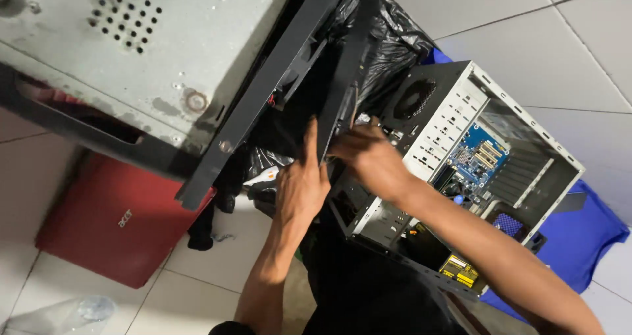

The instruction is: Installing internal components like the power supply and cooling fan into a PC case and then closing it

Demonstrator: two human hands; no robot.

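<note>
Head view: hands (336,167) flank black panel (339,91).

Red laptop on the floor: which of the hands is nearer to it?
Left. The left hand rests on the black panel, nearer the red laptop. The right hand is farther off, at the open computer case.

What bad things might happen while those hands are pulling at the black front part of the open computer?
The black front panel leans upright with only the left hand flat against it, so it might tip over. The right hand reaches past the bare metal edges of the open computer case, which may scratch skin. The blue circuit board lies uncovered, so a slipping panel might knock it.
</note>
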